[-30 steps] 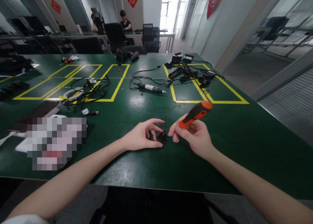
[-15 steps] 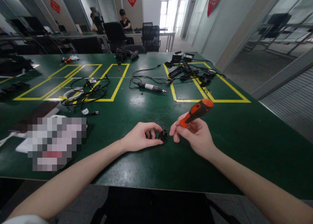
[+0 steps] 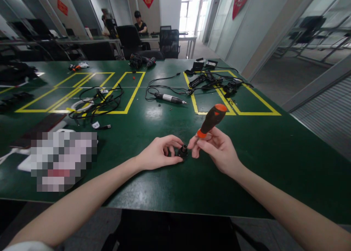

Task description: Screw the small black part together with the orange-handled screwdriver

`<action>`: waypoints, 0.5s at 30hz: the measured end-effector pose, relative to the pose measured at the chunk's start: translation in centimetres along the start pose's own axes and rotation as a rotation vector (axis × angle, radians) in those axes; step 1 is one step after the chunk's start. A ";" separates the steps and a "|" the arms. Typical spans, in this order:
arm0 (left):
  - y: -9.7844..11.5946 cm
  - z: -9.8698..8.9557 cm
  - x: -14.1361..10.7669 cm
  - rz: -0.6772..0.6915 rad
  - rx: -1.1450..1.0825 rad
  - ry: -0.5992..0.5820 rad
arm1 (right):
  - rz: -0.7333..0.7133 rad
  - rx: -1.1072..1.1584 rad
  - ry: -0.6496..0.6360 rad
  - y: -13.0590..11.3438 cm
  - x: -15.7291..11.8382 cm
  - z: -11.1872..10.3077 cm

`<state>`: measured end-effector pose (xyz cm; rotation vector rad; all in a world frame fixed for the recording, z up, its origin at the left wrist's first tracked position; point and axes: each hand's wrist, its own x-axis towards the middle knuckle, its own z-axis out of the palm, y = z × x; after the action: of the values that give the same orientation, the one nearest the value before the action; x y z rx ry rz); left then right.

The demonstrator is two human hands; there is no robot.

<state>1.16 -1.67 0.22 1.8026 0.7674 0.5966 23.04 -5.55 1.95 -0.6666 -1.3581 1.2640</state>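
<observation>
White left sleeve [image 3: 31, 246]; bare forearms [image 3: 87, 194] [image 3: 285, 201]; bare hands [image 3: 157, 153] [image 3: 223, 152]

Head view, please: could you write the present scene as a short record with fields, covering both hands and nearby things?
left hand: thumb and fingers around small black part
right hand: grips orange-and-black screwdriver
screwdriver pose: tilted, handle upward; tip not clear
surface: green table
beyond hands: pen-shaped tool, lying down
far side: seated person
</observation>
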 end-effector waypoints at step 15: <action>0.0 -0.1 0.1 -0.023 0.034 -0.014 | 0.007 -0.070 0.026 0.0 -0.1 0.0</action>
<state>1.16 -1.60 0.22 1.8252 0.7918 0.5580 23.07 -5.67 1.89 -0.7341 -1.3848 1.2140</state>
